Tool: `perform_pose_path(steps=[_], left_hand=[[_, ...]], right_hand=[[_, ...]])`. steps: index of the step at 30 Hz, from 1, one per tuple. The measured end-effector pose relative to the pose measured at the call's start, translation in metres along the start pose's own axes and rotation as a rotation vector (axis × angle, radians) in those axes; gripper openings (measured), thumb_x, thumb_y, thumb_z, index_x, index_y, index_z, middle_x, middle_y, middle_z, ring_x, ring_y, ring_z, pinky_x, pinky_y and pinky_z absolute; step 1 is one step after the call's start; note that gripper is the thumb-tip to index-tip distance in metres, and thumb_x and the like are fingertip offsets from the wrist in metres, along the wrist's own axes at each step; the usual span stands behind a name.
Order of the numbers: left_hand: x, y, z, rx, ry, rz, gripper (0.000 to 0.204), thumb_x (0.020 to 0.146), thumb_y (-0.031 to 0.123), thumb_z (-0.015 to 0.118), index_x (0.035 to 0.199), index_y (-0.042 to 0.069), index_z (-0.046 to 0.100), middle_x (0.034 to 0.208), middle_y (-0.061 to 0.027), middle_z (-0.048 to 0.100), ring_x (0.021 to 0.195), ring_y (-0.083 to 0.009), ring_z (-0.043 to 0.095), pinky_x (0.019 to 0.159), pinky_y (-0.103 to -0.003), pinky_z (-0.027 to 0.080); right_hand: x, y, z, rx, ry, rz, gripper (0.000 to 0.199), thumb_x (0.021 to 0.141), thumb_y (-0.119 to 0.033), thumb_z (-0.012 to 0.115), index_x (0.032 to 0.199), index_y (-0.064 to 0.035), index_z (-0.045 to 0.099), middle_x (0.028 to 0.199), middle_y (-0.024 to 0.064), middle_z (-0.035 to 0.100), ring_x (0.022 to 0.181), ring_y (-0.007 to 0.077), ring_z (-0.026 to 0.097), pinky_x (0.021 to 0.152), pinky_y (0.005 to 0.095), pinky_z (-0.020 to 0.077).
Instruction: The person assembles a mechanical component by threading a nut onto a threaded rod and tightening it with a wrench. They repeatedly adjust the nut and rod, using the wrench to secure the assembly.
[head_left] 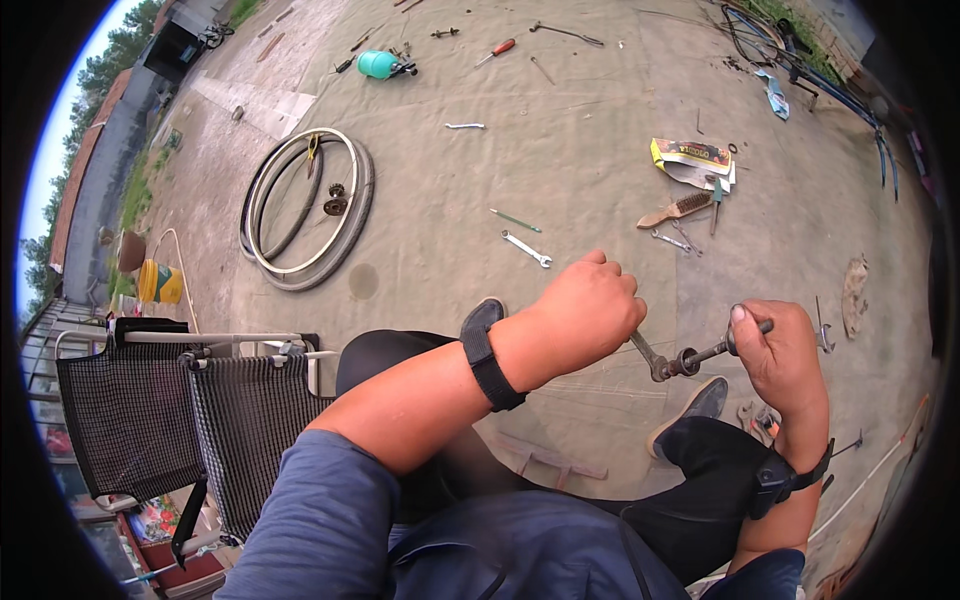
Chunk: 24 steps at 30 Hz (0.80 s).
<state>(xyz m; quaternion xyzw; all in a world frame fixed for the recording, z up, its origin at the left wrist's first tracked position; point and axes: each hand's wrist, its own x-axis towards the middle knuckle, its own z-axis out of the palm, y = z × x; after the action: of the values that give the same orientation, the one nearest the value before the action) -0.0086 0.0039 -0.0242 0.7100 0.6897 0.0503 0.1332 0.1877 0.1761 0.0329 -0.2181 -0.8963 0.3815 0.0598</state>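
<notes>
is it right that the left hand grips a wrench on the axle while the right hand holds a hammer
Not quite. The head view shows the right hand holding the axle itself, not a hammer. The left hand does grip the wrench on it.

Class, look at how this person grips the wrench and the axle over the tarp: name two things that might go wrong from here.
1. The left hand holds the wrench in a closed fist; if it slips off the nut, knuckles may hit the axle in the right hand.
2. Any small part coming loose could drop among the tools scattered on the tarp and be hard to find.
</notes>
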Motion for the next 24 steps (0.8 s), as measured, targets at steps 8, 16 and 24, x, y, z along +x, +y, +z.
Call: perform_pose_path(steps=[8, 16, 24], left_hand=[[0.001, 0.044, 0.011, -0.975, -0.016, -0.396, 0.03, 0.103, 0.025, 0.055, 0.102, -0.005, 0.056, 0.091, -0.0254, 0.068, 0.085, -0.0464, 0.066, 0.076, -0.052, 0.051], [0.001, 0.01, 0.028, -0.359, 0.474, 0.106, 0.011, 0.081, 0.01, 0.07, 0.088, 0.007, 0.062, 0.082, -0.0087, 0.058, 0.093, -0.0313, 0.058, 0.084, -0.043, 0.046], [0.001, 0.014, -0.001, -0.134, -0.008, -0.242, 0.013, 0.092, 0.018, 0.065, 0.087, 0.006, 0.062, 0.078, -0.0103, 0.066, 0.079, -0.0305, 0.064, 0.079, -0.044, 0.05]], right_hand=[[0.015, 0.026, 0.012, 0.124, 0.699, -0.091, 0.046, 0.109, -0.032, 0.045, 0.076, -0.0008, 0.054, 0.067, 0.0041, 0.049, 0.053, 0.0151, 0.049, 0.049, 0.0366, 0.0356], [0.005, 0.018, -0.007, 0.776, -0.139, 0.205, 0.049, 0.104, -0.035, 0.047, 0.071, -0.0015, 0.058, 0.062, 0.0019, 0.05, 0.048, 0.0103, 0.042, 0.045, 0.0297, 0.0319], [0.005, 0.019, 0.006, -0.332, 0.347, -0.108, 0.035, 0.102, -0.023, 0.056, 0.076, -0.0003, 0.055, 0.064, 0.006, 0.046, 0.059, 0.0149, 0.045, 0.056, 0.0352, 0.0371]])
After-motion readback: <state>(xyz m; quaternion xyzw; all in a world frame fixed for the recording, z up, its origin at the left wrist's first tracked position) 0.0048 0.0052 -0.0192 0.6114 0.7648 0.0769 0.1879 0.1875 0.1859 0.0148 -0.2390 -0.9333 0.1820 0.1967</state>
